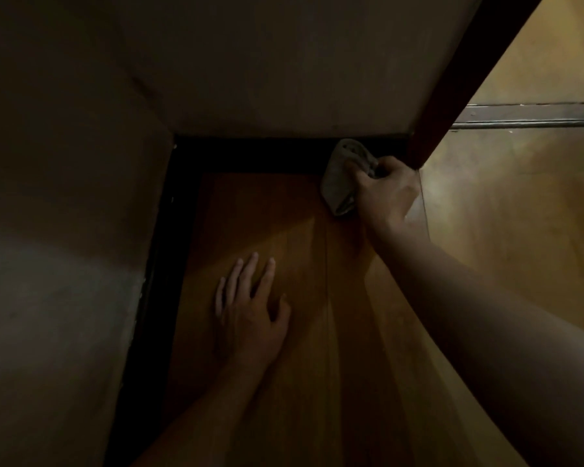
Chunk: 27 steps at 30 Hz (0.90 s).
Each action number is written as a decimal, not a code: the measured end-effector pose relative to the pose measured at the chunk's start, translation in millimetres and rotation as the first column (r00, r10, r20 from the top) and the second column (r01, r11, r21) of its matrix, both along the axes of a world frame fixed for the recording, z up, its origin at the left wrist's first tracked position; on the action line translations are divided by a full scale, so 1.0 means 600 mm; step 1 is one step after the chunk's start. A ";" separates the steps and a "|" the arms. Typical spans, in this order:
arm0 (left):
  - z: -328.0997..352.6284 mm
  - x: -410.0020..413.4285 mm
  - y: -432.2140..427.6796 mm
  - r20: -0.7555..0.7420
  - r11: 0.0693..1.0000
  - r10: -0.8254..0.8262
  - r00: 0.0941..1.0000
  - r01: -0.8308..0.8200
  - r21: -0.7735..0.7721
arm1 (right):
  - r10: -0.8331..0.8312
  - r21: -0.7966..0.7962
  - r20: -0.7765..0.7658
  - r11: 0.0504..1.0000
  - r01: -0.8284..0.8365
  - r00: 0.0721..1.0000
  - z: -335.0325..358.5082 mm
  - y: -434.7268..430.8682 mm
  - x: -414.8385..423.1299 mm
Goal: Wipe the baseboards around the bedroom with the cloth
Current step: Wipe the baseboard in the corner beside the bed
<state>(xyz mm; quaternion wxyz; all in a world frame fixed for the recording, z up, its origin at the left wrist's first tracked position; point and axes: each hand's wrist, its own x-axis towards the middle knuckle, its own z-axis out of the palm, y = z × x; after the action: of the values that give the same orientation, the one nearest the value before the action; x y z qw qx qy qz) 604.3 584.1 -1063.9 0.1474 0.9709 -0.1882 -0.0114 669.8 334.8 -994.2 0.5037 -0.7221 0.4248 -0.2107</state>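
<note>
Pressing cloth, seemingly, on shadowed baseboard

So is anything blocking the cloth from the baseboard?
Nothing visible does. The right hand grips the cloth right at the dark baseboard, beside the door frame; the left hand rests on the floor.

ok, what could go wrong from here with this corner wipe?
1. The cloth is bunched in the right grip, so little of it meets the baseboard; parts may go unwiped.
2. The corner is dim and the baseboard dark, so missed dust would be hard to spot.
3. The left grip lies flat on the wooden floor, perhaps bearing weight; it could slide.
</note>
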 end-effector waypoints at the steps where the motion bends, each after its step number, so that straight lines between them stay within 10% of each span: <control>1: 0.000 -0.002 -0.004 0.004 1.000 0.001 1.000 -0.002 0.017 | 0.020 0.016 -0.001 1.000 -0.020 1.000 0.000 0.010 0.008; 27: 0.003 -0.003 -0.013 0.061 0.994 0.013 0.998 -0.020 0.109 | -0.050 0.067 -0.009 0.996 0.050 0.999 -0.023 0.043 0.027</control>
<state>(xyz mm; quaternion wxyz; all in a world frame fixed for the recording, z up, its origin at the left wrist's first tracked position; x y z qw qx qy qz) 602.6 576.1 -1062.1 0.0884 0.9790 -0.1836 0.0089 685.9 360.6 -1008.1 0.5208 -0.6946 0.4516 -0.2060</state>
